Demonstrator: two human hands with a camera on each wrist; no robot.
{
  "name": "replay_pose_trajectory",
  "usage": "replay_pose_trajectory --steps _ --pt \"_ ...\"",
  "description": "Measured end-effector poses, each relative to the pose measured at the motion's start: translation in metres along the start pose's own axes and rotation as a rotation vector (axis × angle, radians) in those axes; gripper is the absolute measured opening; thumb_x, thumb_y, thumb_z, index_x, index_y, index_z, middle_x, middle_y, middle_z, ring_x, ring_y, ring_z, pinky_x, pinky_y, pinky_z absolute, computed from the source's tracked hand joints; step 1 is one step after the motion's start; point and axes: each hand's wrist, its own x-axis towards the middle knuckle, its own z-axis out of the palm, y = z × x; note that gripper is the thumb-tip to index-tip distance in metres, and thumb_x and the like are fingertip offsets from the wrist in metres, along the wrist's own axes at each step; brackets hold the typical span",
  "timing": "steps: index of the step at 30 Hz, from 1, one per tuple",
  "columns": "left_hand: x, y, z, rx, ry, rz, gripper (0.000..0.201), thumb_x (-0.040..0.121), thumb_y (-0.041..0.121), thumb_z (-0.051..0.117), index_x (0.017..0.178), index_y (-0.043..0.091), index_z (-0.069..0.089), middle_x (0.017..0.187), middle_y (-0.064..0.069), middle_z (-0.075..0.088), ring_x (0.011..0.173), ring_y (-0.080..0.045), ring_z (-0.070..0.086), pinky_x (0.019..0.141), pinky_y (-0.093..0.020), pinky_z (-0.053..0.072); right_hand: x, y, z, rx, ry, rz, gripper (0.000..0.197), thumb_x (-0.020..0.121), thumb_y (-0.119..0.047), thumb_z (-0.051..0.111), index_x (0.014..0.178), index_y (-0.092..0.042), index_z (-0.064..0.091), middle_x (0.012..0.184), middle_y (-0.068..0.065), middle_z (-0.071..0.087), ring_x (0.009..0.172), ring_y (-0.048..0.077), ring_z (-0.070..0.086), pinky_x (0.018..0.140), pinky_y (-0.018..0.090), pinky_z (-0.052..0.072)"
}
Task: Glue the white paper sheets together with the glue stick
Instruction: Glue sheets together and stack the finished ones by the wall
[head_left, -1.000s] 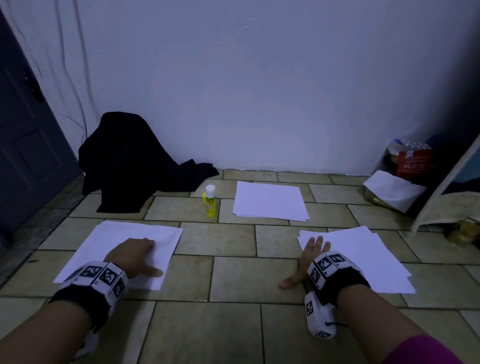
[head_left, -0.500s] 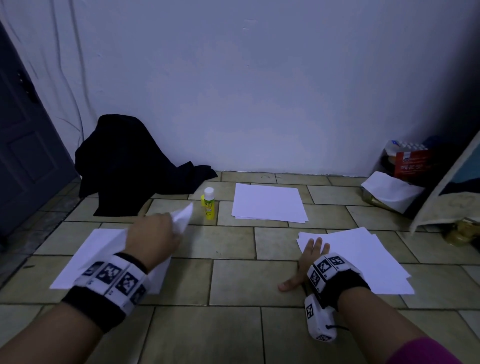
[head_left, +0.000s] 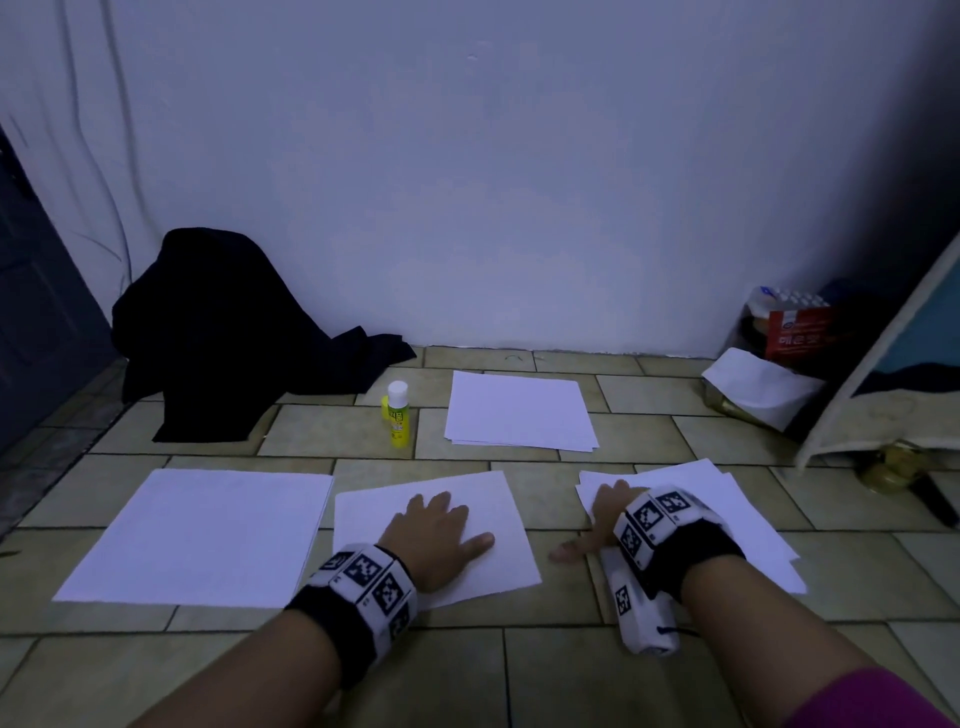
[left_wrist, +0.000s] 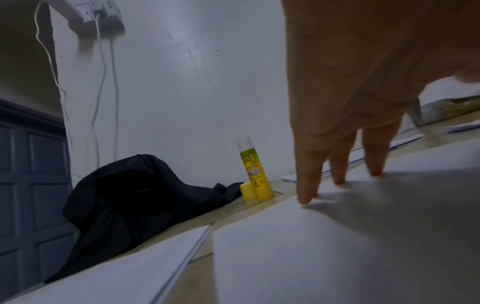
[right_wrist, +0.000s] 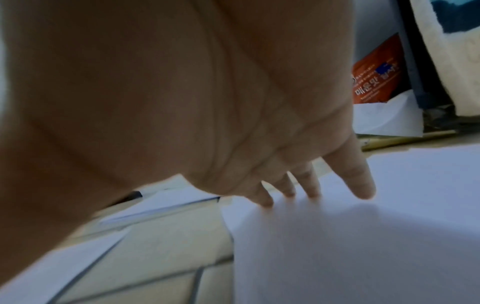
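A single white sheet (head_left: 498, 514) lies on the tiled floor in the middle, and my left hand (head_left: 436, 535) presses flat on it with straight fingers (left_wrist: 306, 174). A stack of white paper (head_left: 208, 535) lies to its left. My right hand (head_left: 605, 519) rests flat on the left corner of another loose pile of sheets (head_left: 737, 509), fingers (right_wrist: 361, 176) straight on the paper. The yellow glue stick (head_left: 398, 415) stands upright with its white top, its yellow cap (left_wrist: 246, 191) beside it, beyond my left hand. A further stack (head_left: 519, 410) lies near the wall.
A black cloth heap (head_left: 234, 338) lies at the back left against the white wall. At the right stand a red box (head_left: 797, 332), a crumpled white sheet (head_left: 763, 389) and a leaning panel (head_left: 893, 364). A dark door (head_left: 36, 312) is on the left.
My left hand lifted one sheet off the left stack, carried it right and laid it flat in the middle. My right hand has stayed on the right pile.
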Motion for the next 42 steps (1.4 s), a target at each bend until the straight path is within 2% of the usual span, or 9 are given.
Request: replay_pose_trajectory --steps 2,5,10,15,24,28,34,38,42 --pt "-0.001 -0.008 -0.006 0.049 -0.039 0.06 0.064 0.101 0.051 0.029 0.154 0.018 0.013 0.162 -0.005 0.004 0.146 -0.03 0.009 0.116 -0.045 0.02 0.013 0.004 -0.01 -0.134 -0.003 -0.112 0.15 0.026 -0.108 0.018 0.125 -0.001 0.055 0.124 0.015 0.06 0.103 0.028 0.059 0.091 0.039 0.047" --pt "0.001 -0.02 -0.007 0.042 -0.09 0.102 0.078 0.099 0.048 0.041 0.154 0.016 -0.004 0.162 -0.003 -0.002 0.148 -0.029 0.002 0.117 -0.045 0.014 0.021 0.008 -0.015 -0.07 -0.019 -0.052 0.1 0.07 -0.085 0.046 0.126 -0.002 0.055 0.127 0.012 0.058 0.114 0.032 0.056 0.098 0.039 0.042" --pt "0.004 -0.032 0.002 0.143 -0.094 0.165 0.084 0.095 0.041 0.052 0.155 0.018 -0.003 0.161 -0.001 -0.015 0.149 -0.025 -0.007 0.119 -0.044 0.01 0.02 -0.017 -0.056 -0.092 -0.002 -0.054 0.077 0.074 -0.074 0.056 0.113 -0.007 0.058 0.117 0.008 0.061 0.102 0.023 0.059 0.083 0.031 0.043" --pt "-0.002 -0.025 0.002 0.234 -0.069 0.195 0.08 0.099 0.037 0.047 0.154 0.013 -0.004 0.159 -0.007 -0.021 0.147 -0.025 -0.019 0.12 -0.045 0.006 0.028 -0.08 -0.077 0.161 0.135 -0.335 0.054 0.082 -0.048 0.068 0.124 -0.015 0.058 0.127 0.002 0.056 0.121 0.017 0.049 0.098 0.029 0.037" --pt "0.002 -0.033 0.003 0.148 0.004 0.222 0.082 0.092 0.045 0.056 0.154 0.018 0.009 0.157 -0.004 0.007 0.141 -0.025 0.014 0.113 -0.037 0.027 0.074 -0.177 -0.069 0.301 0.183 -0.512 0.048 0.079 -0.036 0.074 0.12 -0.015 0.062 0.118 0.005 0.062 0.108 0.019 0.058 0.079 0.021 0.039" --pt "-0.002 -0.035 0.001 0.09 0.036 0.234 0.076 0.09 0.043 0.06 0.15 0.019 0.02 0.155 -0.003 0.013 0.137 -0.023 0.022 0.107 -0.035 0.033 0.081 -0.184 -0.067 0.273 0.26 -0.553 0.032 0.082 -0.033 0.069 0.096 -0.005 0.072 0.089 0.009 0.066 0.081 0.02 0.057 0.067 0.022 0.037" --pt "-0.004 -0.035 -0.004 0.073 0.028 0.238 0.073 0.089 0.044 0.061 0.149 0.028 0.023 0.154 -0.001 0.014 0.138 -0.021 0.021 0.106 -0.036 0.036 0.076 -0.168 -0.072 0.47 0.166 -0.556 0.023 0.089 -0.027 0.061 0.074 -0.01 0.06 0.073 0.004 0.05 0.073 0.017 0.046 0.056 0.022 0.03" --pt "-0.004 -0.035 -0.008 0.113 0.026 0.234 0.073 0.09 0.051 0.056 0.15 0.031 0.021 0.154 0.0 0.014 0.138 -0.02 0.022 0.107 -0.036 0.035 0.058 -0.143 -0.081 1.027 -0.086 -0.484 0.011 0.095 -0.015 0.046 0.086 -0.009 0.046 0.078 0.008 0.048 0.073 0.026 0.054 0.07 0.033 0.045" --pt "0.0 -0.034 -0.012 0.161 0.032 0.229 0.07 0.091 0.057 0.051 0.15 0.033 0.022 0.152 0.001 0.019 0.137 -0.019 0.024 0.105 -0.037 0.036 0.048 -0.103 -0.088 0.654 -0.011 -0.41 0.038 0.089 -0.026 0.064 0.123 -0.014 0.054 0.094 0.007 0.058 0.064 0.019 0.058 0.054 0.026 0.05"
